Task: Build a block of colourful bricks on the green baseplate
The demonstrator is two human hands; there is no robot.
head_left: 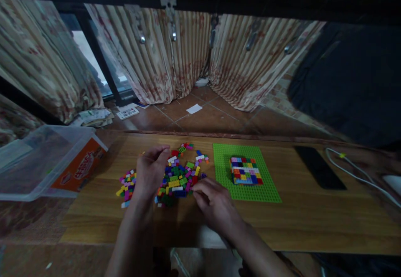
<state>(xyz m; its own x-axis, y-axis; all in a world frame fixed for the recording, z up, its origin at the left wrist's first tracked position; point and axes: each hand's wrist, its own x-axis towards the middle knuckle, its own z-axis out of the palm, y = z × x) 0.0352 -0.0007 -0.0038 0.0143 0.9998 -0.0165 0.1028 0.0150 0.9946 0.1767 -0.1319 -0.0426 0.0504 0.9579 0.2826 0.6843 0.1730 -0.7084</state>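
Observation:
A loose pile of small coloured toy building bricks (pixel 177 176) lies on the wooden table. My left hand (pixel 150 170) is raised over the pile's left part, thumb and fingertips pinched together; whatever may be in them is too small to make out. At the pile's right edge, my right hand (pixel 216 202) has its fingers curled and closed beside a red brick (pixel 194 180). Its fingertips hide what they may hold. Right of the pile is a green studded baseplate (pixel 223 172), bearing a block of multicoloured bricks (pixel 246 171) built in rows.
A clear plastic bin (pixel 37 160) with an orange label stands at the table's left end. On the right lie a black phone-like slab (pixel 319 167) and a white cable (pixel 351 172). Striped curtains (pixel 188 55) hang behind the wooden table (pixel 282 227).

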